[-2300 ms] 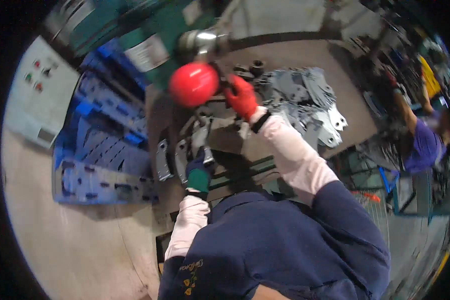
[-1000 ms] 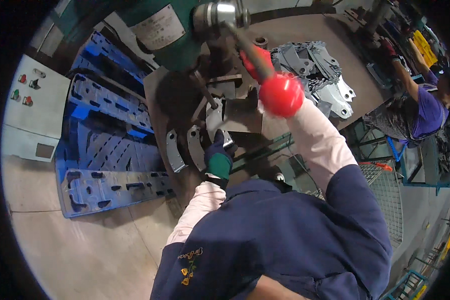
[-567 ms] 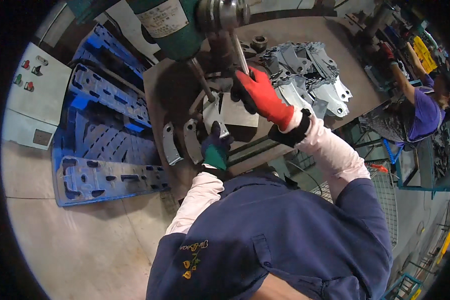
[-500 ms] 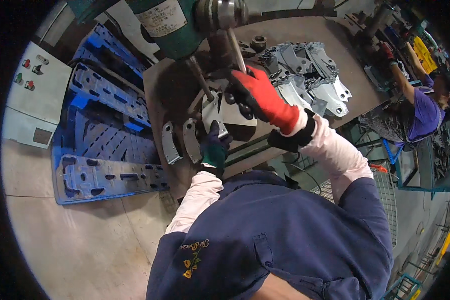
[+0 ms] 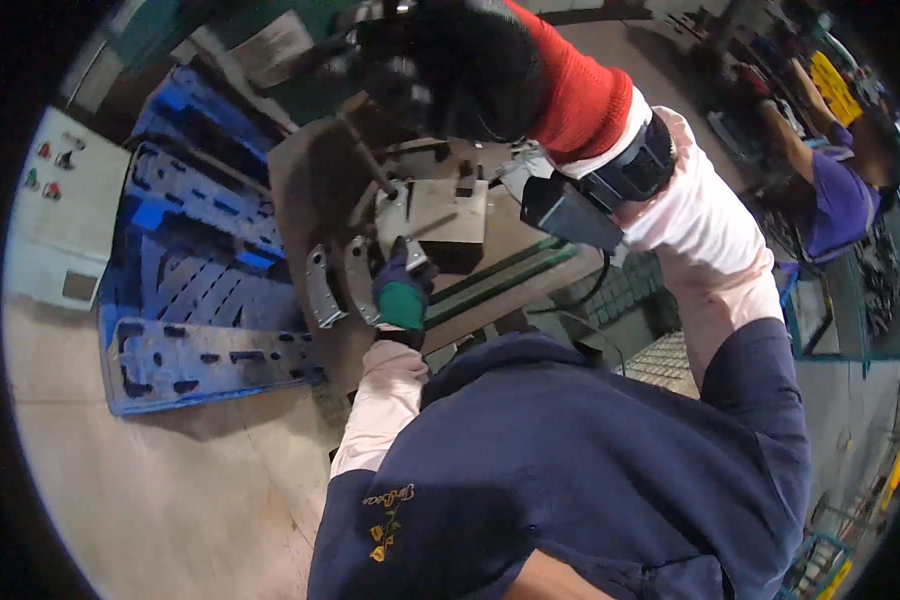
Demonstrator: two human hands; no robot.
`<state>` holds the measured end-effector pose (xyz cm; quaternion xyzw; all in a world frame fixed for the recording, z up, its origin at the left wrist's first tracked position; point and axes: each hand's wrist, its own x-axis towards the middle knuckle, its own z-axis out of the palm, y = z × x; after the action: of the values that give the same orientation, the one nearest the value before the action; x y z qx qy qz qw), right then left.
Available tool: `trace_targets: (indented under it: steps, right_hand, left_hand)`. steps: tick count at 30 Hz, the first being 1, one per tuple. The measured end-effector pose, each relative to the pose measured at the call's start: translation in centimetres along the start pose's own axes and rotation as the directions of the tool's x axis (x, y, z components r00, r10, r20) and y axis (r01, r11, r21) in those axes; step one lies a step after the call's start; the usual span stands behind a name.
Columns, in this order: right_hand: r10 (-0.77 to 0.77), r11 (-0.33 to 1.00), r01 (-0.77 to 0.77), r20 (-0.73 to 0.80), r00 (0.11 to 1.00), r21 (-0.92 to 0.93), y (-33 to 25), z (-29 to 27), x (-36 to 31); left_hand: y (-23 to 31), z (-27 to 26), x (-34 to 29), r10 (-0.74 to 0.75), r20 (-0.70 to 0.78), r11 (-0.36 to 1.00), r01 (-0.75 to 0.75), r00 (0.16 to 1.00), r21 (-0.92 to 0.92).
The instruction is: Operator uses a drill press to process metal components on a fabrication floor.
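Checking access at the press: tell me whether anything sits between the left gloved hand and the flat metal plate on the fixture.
Nothing visible does. The left hand is already at the near edge of the flat metal plate, seemingly touching it. The right hand is raised above, close to the camera, not between them. Curved metal brackets lie off to the side.

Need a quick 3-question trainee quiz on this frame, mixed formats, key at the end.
1. True or false: the left hand wears a green glove.
2. The raised right hand wears a glove whose cuff is: A) red B) yellow C) white
3. What blue thing lies on the floor on the person's left?

Key: 1 true. 2 A. 3 blue plastic pallets.
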<state>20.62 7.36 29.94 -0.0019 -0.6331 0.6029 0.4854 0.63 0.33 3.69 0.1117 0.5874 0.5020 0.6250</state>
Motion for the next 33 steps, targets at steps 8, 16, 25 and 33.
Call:
trace_targets:
  steps: [8, 16, 25, 33]
  right_hand:
    - [0.111, 0.349, -0.736, -0.754, 0.648, -0.581, 1.0, -12.0, -20.2]
    - [0.499, 0.486, -0.758, -0.850, -0.168, 0.435, 11.6, -13.4, -48.2]
    - [0.475, 0.716, -0.622, -0.875, 0.099, 0.318, 15.0, -12.5, -47.3]
    - [0.426, 0.792, -0.444, -0.900, -0.090, 0.419, 15.5, -12.4, -46.3]
  left_hand:
    - [-2.3, -2.8, 1.2, 0.164, 0.106, 0.978, -0.175, 0.981, 0.112]
    - [-2.2, -4.4, 1.5, 0.082, 0.107, 0.989, -0.068, 0.991, -0.130]
    - [-1.4, -3.2, -0.5, 0.005, 0.067, 0.975, 0.010, 0.998, -0.220]
    - [-2.4, -5.4, -4.2, 0.165, 0.009, 0.983, -0.164, 0.986, -0.087]
